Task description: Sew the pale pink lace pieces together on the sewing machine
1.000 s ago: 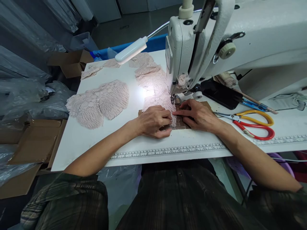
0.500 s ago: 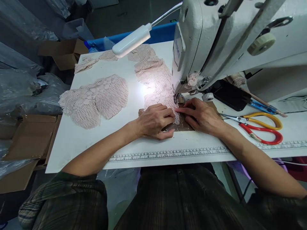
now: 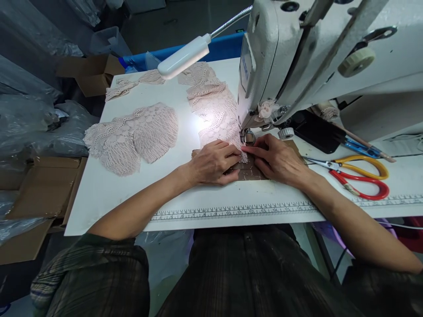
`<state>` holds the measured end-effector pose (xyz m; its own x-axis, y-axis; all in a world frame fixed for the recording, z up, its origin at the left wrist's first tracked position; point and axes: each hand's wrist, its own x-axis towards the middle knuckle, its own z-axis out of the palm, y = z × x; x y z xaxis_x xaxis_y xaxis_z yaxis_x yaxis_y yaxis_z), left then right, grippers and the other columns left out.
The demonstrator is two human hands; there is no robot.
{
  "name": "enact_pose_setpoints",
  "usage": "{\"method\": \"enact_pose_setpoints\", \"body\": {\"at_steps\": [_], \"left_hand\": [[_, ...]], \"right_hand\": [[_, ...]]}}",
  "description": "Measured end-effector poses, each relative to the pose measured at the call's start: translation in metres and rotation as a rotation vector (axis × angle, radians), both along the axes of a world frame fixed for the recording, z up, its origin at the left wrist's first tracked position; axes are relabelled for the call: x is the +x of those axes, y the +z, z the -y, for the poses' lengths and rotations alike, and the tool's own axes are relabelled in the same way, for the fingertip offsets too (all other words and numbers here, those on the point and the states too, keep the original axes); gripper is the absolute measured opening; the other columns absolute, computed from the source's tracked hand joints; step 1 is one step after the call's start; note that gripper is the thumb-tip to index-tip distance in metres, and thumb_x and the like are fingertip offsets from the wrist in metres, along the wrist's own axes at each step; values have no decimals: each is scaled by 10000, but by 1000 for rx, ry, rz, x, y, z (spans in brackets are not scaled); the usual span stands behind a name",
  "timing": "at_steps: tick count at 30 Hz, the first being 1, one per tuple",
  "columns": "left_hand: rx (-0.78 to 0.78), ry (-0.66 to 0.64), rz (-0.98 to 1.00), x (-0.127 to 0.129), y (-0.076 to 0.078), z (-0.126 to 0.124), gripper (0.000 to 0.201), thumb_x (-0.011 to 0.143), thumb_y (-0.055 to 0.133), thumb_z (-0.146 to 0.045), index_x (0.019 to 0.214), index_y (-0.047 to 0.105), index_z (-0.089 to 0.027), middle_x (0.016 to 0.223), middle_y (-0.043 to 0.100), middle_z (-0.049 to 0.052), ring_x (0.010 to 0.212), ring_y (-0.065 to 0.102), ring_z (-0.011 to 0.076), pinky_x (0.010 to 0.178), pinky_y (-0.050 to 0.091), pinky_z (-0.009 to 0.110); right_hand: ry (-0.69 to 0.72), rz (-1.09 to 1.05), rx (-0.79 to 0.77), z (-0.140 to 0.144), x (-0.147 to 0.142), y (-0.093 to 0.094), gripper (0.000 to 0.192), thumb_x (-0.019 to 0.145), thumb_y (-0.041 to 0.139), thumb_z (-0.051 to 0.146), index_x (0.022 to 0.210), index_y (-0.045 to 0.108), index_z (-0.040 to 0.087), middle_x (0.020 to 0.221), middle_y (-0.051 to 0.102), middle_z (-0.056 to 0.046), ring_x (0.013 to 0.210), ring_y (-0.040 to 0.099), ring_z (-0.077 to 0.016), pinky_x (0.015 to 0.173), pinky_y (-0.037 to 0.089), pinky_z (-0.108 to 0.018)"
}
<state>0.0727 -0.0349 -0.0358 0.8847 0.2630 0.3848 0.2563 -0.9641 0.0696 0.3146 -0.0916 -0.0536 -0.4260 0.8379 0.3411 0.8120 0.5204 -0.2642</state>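
Head view shows left hand (image 3: pixel 213 162) and right hand (image 3: pixel 276 158) pressing flat on lace (image 3: pixel 220 127) under the needle (image 3: pixel 247 135), gripping nothing, so a finger might get poked.

Pale pink lace piece (image 3: pixel 218 127) with openwork pattern under white sewing machine (image 3: pixel 297 57). Brown card (image 3: pixel 253 169) beneath. More pale pink lace (image 3: pixel 132 138), scalloped and netted, on white table (image 3: pixel 109 193). Black-marked white ruler strip (image 3: pixel 231 212) along edge. Scissors (image 3: pixel 358 174): one handle yellow, one red. Blue bin (image 3: pixel 211 49) behind. Brown cardboard boxes (image 3: pixel 89 77). Dark plaid sleeves (image 3: pixel 89 277).
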Motion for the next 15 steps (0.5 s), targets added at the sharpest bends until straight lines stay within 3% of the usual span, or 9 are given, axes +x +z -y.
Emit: {"method": "enact_pose_setpoints", "body": {"at_steps": [9,15], "left_hand": [[-6,15,97,2,-9,-5,208,981,568,-259,1017,736,-144,1059,762,84,877,706,191,810,585,364],[-209,40,169,2,-6,-10,160,992,618,-245,945,758,-183,1000,784,46,910,742,173,842,595,353]], "right_hand": [[5,-22,-27,0,0,2,404,973,482,254,1294,727,237,1065,637,-137,930,613,-270,824,545,-433],[4,-228,-63,1,6,6,383,942,520,222,1255,741,224,1021,662,-104,848,648,-214,783,552,-370]]}}
